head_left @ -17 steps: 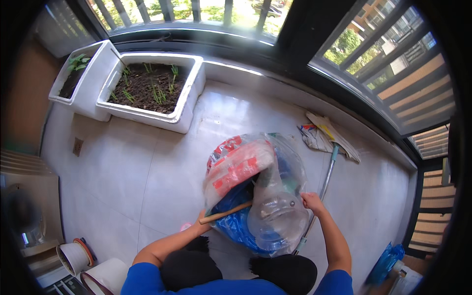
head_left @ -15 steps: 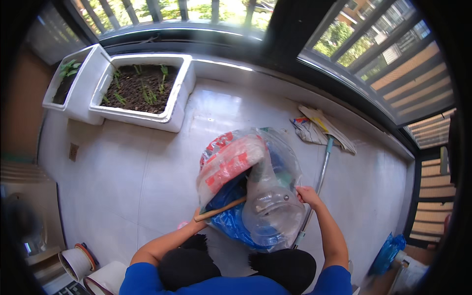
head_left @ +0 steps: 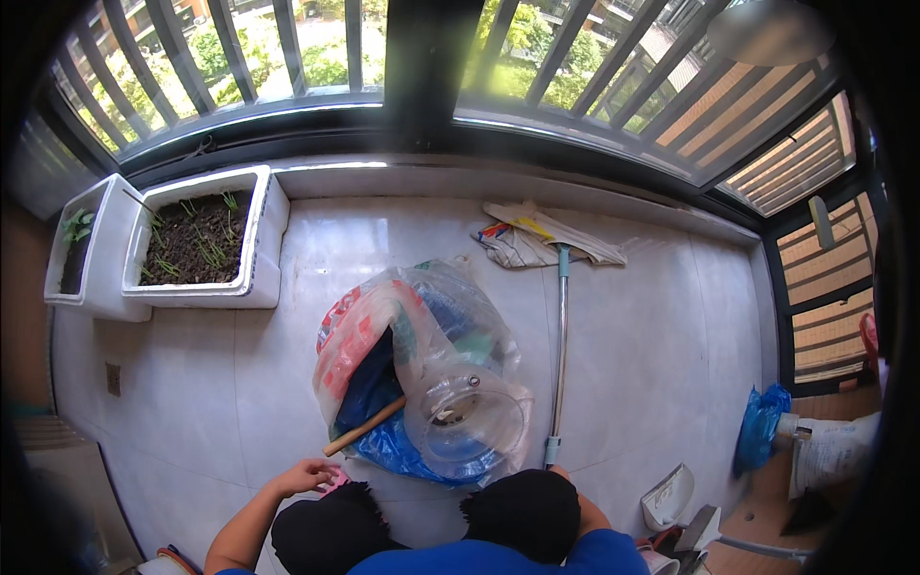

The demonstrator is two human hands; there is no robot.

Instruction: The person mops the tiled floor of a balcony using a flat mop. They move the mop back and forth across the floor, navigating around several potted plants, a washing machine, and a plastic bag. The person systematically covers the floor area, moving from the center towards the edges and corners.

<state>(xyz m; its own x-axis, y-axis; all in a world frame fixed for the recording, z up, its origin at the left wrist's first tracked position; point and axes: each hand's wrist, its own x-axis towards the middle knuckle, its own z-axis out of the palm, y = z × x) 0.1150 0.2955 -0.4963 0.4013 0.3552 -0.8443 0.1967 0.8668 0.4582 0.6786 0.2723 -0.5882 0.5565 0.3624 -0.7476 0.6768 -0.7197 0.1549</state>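
A large clear plastic bag (head_left: 369,321) with red print lies on the floor before my knees. It holds crumpled blue plastic (head_left: 364,379) and something green. A clear round plastic tub (head_left: 474,422) sits at its near right side, and a wooden stick (head_left: 364,426) pokes out of its mouth toward me. My left hand (head_left: 309,475) is beside my left knee, fingers loosely apart, next to something pink (head_left: 335,479) on the floor. Most of my right hand (head_left: 561,471) is hidden behind my right knee; only a bit shows by the lower end of the mop handle (head_left: 561,364).
White foam planters (head_left: 273,240) with soil and green shoots stand at the far left. The mop head (head_left: 551,238) lies by the far wall under barred windows. To the right are a blue bag (head_left: 762,426), a white sack (head_left: 834,450) and a dustpan (head_left: 668,496).
My right hand has let go of the bag's right side and drawn back behind my knee. My left hand has moved away from the stick. The view has swung to the right.
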